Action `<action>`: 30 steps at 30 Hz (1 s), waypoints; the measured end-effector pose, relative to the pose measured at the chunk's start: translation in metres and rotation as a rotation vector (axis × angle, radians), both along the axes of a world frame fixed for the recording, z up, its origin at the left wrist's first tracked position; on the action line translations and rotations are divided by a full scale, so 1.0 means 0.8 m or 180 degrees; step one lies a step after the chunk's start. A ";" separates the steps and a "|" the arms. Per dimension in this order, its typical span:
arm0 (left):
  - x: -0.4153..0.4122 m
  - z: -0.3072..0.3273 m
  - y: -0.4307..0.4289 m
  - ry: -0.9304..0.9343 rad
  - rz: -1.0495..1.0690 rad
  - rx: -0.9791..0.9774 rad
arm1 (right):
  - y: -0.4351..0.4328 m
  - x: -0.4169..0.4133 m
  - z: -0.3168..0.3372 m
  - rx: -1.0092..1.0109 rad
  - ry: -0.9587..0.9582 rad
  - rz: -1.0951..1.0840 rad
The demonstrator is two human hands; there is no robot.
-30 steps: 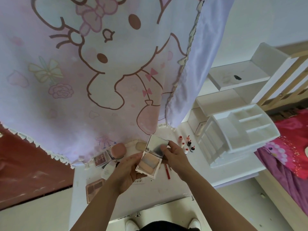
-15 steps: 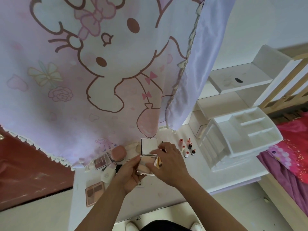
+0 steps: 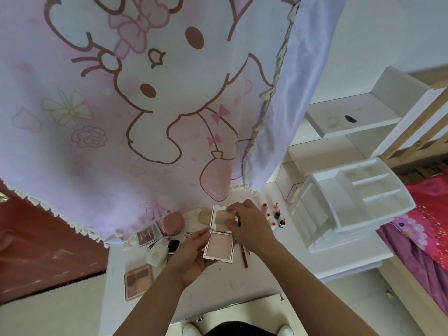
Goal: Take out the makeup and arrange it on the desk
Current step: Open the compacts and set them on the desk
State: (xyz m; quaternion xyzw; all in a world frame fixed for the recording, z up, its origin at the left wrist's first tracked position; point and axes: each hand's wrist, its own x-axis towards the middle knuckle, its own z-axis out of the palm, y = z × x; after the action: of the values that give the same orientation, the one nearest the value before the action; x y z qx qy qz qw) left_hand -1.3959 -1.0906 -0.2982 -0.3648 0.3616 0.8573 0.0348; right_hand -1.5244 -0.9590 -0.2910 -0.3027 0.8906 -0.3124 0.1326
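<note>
A white square powder compact (image 3: 219, 246) is open above the white desk (image 3: 232, 284), its pale powder pan facing up. My left hand (image 3: 194, 253) holds the compact's base from the left. My right hand (image 3: 249, 226) pinches the raised lid, where a beige puff (image 3: 221, 217) lies against the mirror. A red pencil (image 3: 244, 255) lies on the desk under my right wrist. Several small nail polish bottles (image 3: 276, 215) stand to the right.
On the desk's left lie an eyeshadow palette (image 3: 138, 280), a white bottle (image 3: 158, 252), a round pink compact (image 3: 172, 223) and a dark palette (image 3: 148, 234). A white organiser (image 3: 351, 207) stands at the right. A pink cartoon curtain (image 3: 135, 105) hangs over the desk's back.
The compact went from tilted to nearly shut, and now it is open wide again. My right hand has moved up onto the lid and the puff.
</note>
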 end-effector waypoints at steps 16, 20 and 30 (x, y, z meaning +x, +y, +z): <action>-0.001 0.001 0.011 0.0094 -0.0073 0.0061 | 0.024 0.012 -0.012 -0.0557 -0.0352 -0.0361; -0.002 0.003 0.014 0.0128 -0.0138 0.0061 | 0.032 0.010 -0.008 -0.0129 -0.0041 -0.0229; -0.010 0.012 0.017 0.0021 -0.0146 -0.0115 | 0.024 -0.005 -0.006 -0.0256 -0.0646 -0.0586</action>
State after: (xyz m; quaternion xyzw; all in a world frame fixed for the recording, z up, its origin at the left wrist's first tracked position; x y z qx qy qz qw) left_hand -1.4042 -1.0774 -0.2886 -0.3541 0.3855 0.8508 0.0467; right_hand -1.5282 -0.9398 -0.2957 -0.1917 0.8834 -0.3876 0.1806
